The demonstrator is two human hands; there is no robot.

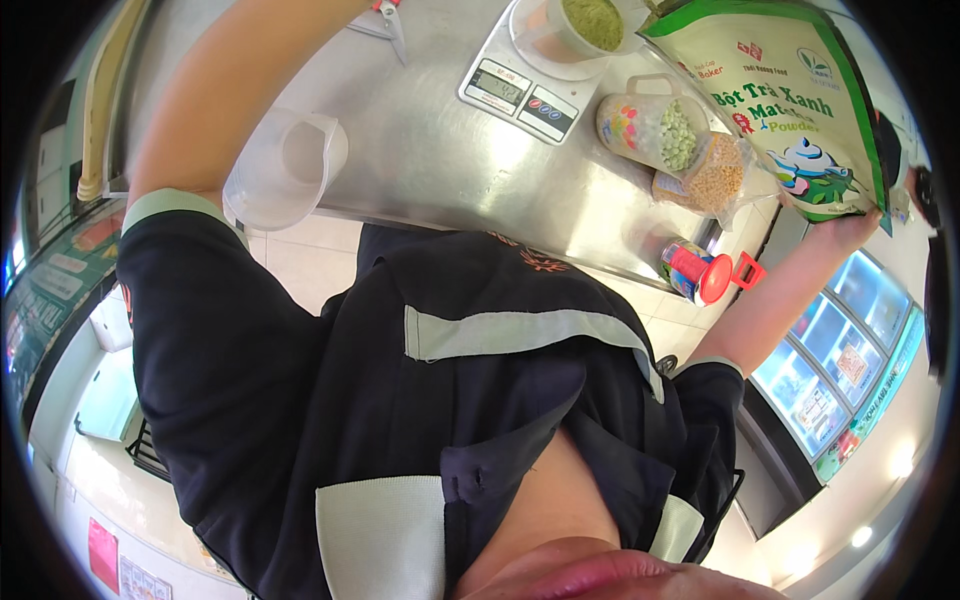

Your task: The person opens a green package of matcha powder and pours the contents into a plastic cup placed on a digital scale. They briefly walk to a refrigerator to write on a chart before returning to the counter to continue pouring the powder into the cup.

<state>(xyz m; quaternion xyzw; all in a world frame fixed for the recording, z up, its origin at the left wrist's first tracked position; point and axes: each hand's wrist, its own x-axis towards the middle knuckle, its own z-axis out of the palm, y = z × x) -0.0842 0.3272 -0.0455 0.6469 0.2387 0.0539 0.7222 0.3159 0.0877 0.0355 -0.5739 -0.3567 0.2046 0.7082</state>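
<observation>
My right hand (855, 226) grips the bottom corner of a green and cream pouch (784, 112) that bears writing and a drink picture. The pouch is tilted, with its top towards a clear plastic cup of green powder (592, 22). That cup stands on a white digital kitchen scale (517, 101) on the steel table (420, 142). My left hand is out of view beyond the top edge; only the forearm shows. Under that forearm is a clear plastic jug (289, 169). A pair of scissors (388, 30) with a red handle lies close by, partly cut off.
Right of the scale, a patterned clear mug with pale green pieces (660, 124) lies on its side against a plastic bag of tan granules (716, 176). A red-lidded container (694, 271) sits at the table's near edge. Lit display fridges (832, 352) stand at the right.
</observation>
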